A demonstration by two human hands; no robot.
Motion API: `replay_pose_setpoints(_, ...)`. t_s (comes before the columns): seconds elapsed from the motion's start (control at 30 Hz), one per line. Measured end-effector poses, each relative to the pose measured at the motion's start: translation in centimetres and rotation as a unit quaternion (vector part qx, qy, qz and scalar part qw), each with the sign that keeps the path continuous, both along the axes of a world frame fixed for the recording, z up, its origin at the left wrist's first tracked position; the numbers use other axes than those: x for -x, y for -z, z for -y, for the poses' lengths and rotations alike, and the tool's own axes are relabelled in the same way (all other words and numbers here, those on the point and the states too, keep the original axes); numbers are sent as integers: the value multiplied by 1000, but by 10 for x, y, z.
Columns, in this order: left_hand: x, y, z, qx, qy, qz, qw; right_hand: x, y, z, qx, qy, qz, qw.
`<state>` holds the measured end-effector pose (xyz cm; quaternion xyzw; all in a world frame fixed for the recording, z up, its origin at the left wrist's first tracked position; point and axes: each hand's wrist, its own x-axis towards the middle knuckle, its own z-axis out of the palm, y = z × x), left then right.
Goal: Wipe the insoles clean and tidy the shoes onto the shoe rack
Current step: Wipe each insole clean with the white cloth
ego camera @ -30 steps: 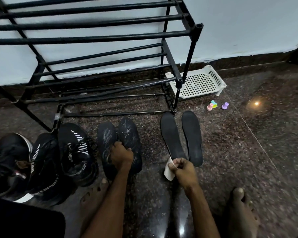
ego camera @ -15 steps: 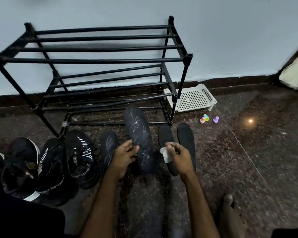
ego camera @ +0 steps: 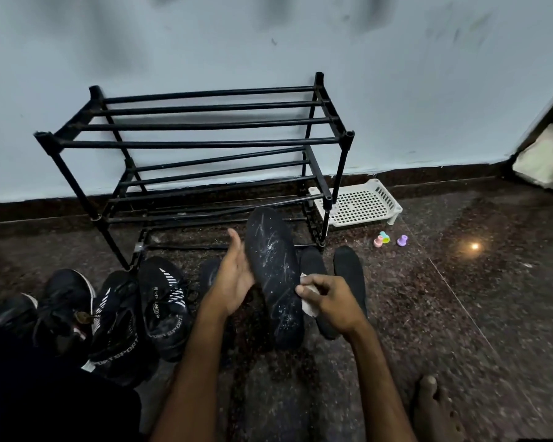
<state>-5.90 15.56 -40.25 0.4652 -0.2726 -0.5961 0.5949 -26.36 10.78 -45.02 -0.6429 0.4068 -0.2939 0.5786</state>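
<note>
- Insole, dusty, raised and tilted before shoe rack; L hand supports its left edge, fingers hidden behind, so curl can't tell.
- R hand pinches white wipe against its right edge.
- Flat insoles just right; shoes just left.

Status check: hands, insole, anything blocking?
Left hand cradles dusty insole. Right hand pinches white wipe at its edge. Shoes on floor, off rack. Nothing blocking.

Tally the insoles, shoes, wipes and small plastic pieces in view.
Insoles: 4
Shoes: 4
Wipe: 1
Plastic pieces: 3
Total: 12
</note>
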Motion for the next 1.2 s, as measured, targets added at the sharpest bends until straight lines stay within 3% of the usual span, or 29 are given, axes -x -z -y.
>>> replay_pose_setpoints(0.2, 8, -21, 13, 31, 23, -121, 992, -8, -17, -5, -14, -46, 9, 999)
replay_pose_setpoints(0.37, 10, -29, 18, 66, 13, -110, 992, 1, -44, -2, 18, 71, 31, 997)
replay_pose_setpoints(0.43, 13, -31, 18, 69, 16, -89, 993, 1, -68, 3, 9, 145, 91, 985)
replay_pose_setpoints(0.53, 23, -38, 16, 72, 21, -92, 993, -23, -111, 3, -47, 159, 219, 961)
replay_pose_setpoints(0.6, 29, -42, 15, 79, 24, -106, 991, -44, -124, -2, -55, 168, 231, 957)
replay_pose_setpoints(0.63, 31, -44, 14, 86, 23, -111, 990, -51, -123, -7, -45, 177, 193, 964)
replay_pose_setpoints(0.7, 31, -47, 14, 101, 13, -106, 989, -51, -107, -14, 21, 186, -14, 982)
replay_pose_setpoints(0.77, 25, -47, 15, 113, -4, -79, 990, -36, -87, -19, 57, 155, -256, 953)
replay_pose_setpoints(0.8, 21, -46, 16, 120, -12, -68, 990, -29, -80, -21, 47, 123, -335, 933)
replay_pose_setpoints(0.87, 14, -44, 16, 134, -25, -60, 989, -16, -70, -20, 7, 77, -378, 922)
replay_pose_setpoints(0.9, 11, -43, 16, 138, -29, -61, 988, -13, -69, -18, -10, 73, -330, 941)
replay_pose_setpoints(0.97, 10, -42, 15, 149, -25, -66, 986, -16, -81, -14, -52, 81, -130, 987)
replay_pose_setpoints(1.03, 14, -44, 14, 159, -19, -74, 984, -28, -98, -9, -112, 82, 101, 985)
replay_pose_setpoints(1.07, 15, -45, 15, 161, -18, -77, 984, -37, -101, -9, -124, 90, 161, 975)
replay_pose_setpoints(1.1, 15, -46, 15, 162, -18, -80, 983, -45, -101, -9, -110, 108, 158, 975)
replay_pose_setpoints(1.13, 15, -48, 16, 166, -20, -84, 982, -50, -95, -11, -72, 121, 77, 987)
replay_pose_setpoints(1.17, 14, -50, 16, 171, -22, -87, 981, -52, -80, -14, -20, 120, -63, 991)
replay_pose_setpoints(1.2, 11, -51, 16, 176, -26, -87, 980, -50, -62, -20, 16, 105, -203, 973)
